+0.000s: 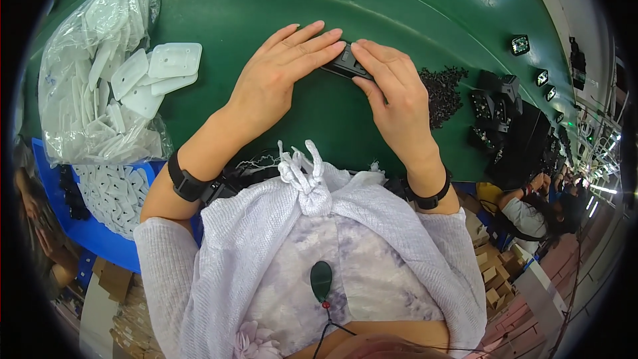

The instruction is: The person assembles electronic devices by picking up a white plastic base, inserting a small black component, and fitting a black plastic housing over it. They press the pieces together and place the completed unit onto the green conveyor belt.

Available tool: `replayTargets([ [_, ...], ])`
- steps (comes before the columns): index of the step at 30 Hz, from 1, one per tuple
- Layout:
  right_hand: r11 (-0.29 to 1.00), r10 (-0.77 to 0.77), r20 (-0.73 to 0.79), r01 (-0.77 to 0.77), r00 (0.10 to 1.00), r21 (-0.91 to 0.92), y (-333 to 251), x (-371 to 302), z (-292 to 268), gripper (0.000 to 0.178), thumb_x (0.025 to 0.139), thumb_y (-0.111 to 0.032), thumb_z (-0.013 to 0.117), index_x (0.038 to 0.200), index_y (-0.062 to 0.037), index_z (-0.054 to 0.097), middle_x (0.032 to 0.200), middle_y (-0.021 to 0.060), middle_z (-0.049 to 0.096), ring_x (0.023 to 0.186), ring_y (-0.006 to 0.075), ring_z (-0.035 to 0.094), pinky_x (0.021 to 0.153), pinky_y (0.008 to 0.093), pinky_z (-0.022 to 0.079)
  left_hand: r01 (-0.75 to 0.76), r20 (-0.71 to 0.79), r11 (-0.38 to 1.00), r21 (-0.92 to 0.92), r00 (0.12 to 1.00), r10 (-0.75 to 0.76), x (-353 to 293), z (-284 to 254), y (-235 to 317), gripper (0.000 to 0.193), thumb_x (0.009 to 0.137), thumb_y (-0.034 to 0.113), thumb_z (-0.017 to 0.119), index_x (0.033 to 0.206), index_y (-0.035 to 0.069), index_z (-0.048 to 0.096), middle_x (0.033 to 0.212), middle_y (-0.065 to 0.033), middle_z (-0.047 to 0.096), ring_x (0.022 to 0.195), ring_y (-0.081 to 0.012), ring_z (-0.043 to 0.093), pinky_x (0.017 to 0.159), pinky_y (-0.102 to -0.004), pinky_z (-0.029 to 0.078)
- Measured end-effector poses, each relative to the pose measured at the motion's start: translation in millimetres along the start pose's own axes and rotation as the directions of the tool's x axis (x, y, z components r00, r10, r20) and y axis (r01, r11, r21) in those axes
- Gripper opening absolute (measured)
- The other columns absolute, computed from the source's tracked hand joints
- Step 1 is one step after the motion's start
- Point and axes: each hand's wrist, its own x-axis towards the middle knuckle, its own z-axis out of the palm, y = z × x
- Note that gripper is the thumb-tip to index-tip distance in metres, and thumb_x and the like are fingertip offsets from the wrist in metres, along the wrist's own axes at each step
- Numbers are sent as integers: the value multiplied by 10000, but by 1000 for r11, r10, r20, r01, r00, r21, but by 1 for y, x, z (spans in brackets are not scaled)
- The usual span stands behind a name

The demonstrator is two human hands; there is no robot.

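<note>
A small black plastic case [347, 64] with recessed panels on its top lies slantwise between my two hands, at the green tabletop. My left hand [279, 66] reaches over its left end with straight fingers, the index finger along the case and the thumb hidden beneath. At the other end, my right hand [395, 83] holds the case, fingertips on its far edge and thumb on its near side. The underside of the case is hidden. To the right of my right hand lies a loose heap of tiny black parts [445, 93].
White plastic plates [174, 60] spill from a clear bag [100, 6] on the left. Below it, a blue bin [100, 242] holds small white pieces [113, 196]. Black housings [492, 103] and shiny lamp-like units [520, 44] stand right. Another person [531, 213] sits farther right, near cartons [495, 279].
</note>
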Motion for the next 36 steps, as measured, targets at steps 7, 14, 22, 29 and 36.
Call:
replayTargets([
  [7,995,8,-34,-12,999,-101,-4,-6,10,499,698,55,697,1181,-54,635,1175,95,619,1027,283,598,845,361,511,-7,78,990,139,997,-4,0,-7,6,514,823,-50,447,1290,115,582,1345,-53,563,1282,-239,498,1092,-420,341],
  [14,997,-29,-112,20,993,-76,8,-8,17,522,676,65,698,1177,-70,642,1156,96,627,1000,278,601,824,348,516,-93,111,927,364,992,56,1,-4,15,492,810,24,537,1296,95,562,1354,-52,546,1237,-216,528,1038,-395,389],
  [22,495,433,208,-424,877,758,23,15,-10,381,939,-87,595,1304,5,537,1131,84,614,1049,119,563,948,270,437,491,87,781,-387,862,-499,24,-1,24,323,830,154,702,1083,-27,617,921,-98,680,772,-201,646,703,-300,505],
  [29,524,362,78,-272,929,807,1,17,1,398,915,-104,637,1277,8,516,1134,95,603,1064,144,557,937,276,438,538,269,444,-717,801,-535,15,-8,34,286,951,183,597,1119,-50,593,909,-84,671,795,-110,628,714,-230,499],
  [36,622,335,-46,-184,941,761,-4,32,-2,359,882,-79,674,1209,0,549,1091,93,615,997,151,588,888,280,466,421,166,424,-802,839,-519,12,-5,35,321,912,178,646,1138,-43,585,944,-97,672,792,-122,630,685,-259,514],
])
